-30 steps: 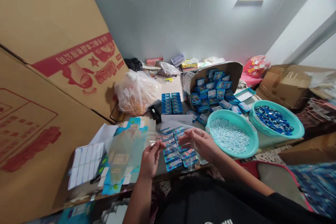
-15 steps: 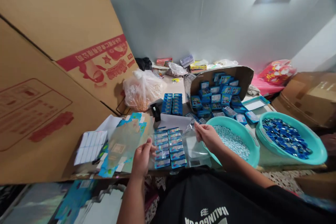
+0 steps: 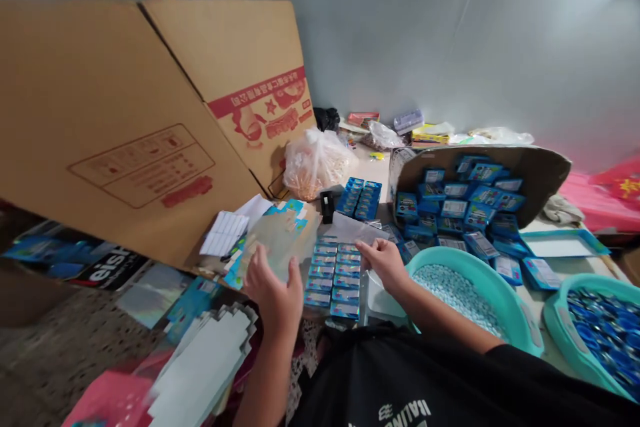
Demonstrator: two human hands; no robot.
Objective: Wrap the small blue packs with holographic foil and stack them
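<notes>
Two rows of blue packs (image 3: pixel 320 272) between the hands look all set out, but clear sheets (image 3: pixel 273 240) at their ten o'clock look unused. The left hand (image 3: pixel 275 290) spreads wide, seemingly holding nothing; the right hand (image 3: pixel 386 265) pinches closed, on what I can't tell.

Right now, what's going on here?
A person's left hand is spread open near the flat sheets. Their right hand is pinched by the blue packs; whether it holds anything is unclear. The packs lie in two columns between the hands. Farther right, a basin holds pale pellets; behind it, a carton holds blue boxes.
</notes>
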